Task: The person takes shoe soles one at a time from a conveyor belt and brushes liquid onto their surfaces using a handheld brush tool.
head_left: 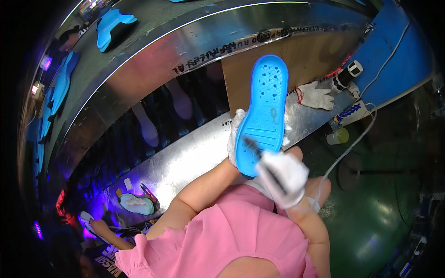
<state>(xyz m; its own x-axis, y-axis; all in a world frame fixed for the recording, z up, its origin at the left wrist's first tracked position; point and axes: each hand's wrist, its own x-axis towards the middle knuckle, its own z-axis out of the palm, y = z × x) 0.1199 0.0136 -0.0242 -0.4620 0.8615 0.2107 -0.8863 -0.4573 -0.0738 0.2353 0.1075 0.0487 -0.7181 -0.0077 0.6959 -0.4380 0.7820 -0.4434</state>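
Note:
A bright blue shoe sole [265,111] stands tilted in front of me, with its patterned, holed face toward me. My left hand [234,134], in a white glove, grips it from behind, fingers showing at both edges. My right hand [283,178], also white-gloved and smeared by motion, is closed round a dark, thin-handled tool [254,147]. The tool's blurred dark tip lies over the heel part of the sole; whether it touches cannot be told, and its exact kind is unclear.
A metal ledge [185,155] runs before me, bearing a white glove [316,96] and a black-and-white cylinder [347,75]. Blue soles [111,28] lie on the conveyor [153,21] beyond. Another person's hand [98,227] is at lower left, near a pale sole [136,204]. A cord [345,155] hangs at right.

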